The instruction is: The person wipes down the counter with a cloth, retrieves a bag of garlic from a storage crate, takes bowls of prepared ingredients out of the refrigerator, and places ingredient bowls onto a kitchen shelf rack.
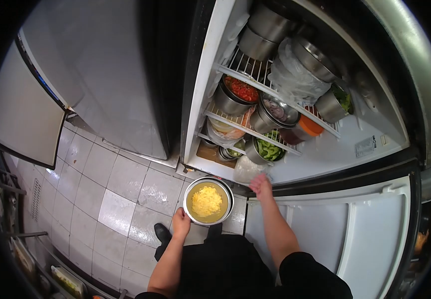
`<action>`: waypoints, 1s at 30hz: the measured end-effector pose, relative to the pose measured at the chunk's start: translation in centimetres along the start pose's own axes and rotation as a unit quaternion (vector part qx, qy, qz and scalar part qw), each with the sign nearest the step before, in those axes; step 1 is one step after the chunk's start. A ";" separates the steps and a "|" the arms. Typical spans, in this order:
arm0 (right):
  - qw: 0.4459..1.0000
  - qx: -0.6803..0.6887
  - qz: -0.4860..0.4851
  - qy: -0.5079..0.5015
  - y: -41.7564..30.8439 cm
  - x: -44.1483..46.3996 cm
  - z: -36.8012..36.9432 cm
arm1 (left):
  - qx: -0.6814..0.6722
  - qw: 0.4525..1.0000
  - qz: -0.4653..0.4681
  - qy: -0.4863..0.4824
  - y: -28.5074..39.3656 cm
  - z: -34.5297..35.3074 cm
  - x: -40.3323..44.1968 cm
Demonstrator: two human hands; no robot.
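My left hand (180, 222) is closed on the rim of a round metal bowl (187, 188), which holds crumbled yellow food (207, 201). The bowl is held level above the floor, in front of the open fridge. My right hand (261, 186) is at the fridge's lower edge, with its fingers loosely apart and nothing visible in them. Closest to it is a whitish plastic bag (248, 169) at the bottom of the fridge. Just above sits a metal pot of cut green vegetables (269, 150). I cannot tell whether my fingers touch the bag.
Wire shelves (249, 74) carry metal pots, including chopped red vegetables (241, 89), sliced onions (275, 110) and an orange-lidded container (310, 125). The open fridge door (320, 224) is on my right. A grey cabinet (111, 70) stands left, above the tiled floor (116, 209).
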State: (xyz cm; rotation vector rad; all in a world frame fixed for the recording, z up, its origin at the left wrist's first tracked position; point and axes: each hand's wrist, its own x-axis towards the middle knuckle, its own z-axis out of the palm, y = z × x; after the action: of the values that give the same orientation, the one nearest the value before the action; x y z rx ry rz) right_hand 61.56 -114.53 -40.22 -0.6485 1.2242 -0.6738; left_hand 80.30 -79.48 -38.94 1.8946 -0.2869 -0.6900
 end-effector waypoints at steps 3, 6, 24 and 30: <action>0.992 -0.115 0.016 -0.054 1.9 -5.4 1.4 | 0.007 1.000 0.001 0.005 -1.8 -0.7 0.6; 0.976 -0.176 0.041 -0.123 3.0 -9.7 2.7 | 0.003 1.000 -0.009 0.007 -1.3 -2.1 0.0; 0.938 -0.295 0.029 -0.177 3.3 -13.7 9.0 | -0.066 0.997 -0.025 0.014 -2.1 -9.1 -2.6; 0.945 -0.196 -0.254 -0.056 -11.7 -16.0 7.5 | -0.029 0.999 0.038 0.017 4.3 -10.5 -4.4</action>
State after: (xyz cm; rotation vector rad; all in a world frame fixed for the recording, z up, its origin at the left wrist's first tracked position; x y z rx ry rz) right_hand 64.29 -109.19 -19.87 -1.3487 1.0976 -0.8098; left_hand 83.36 -71.11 -30.60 1.8301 -0.3120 -0.6082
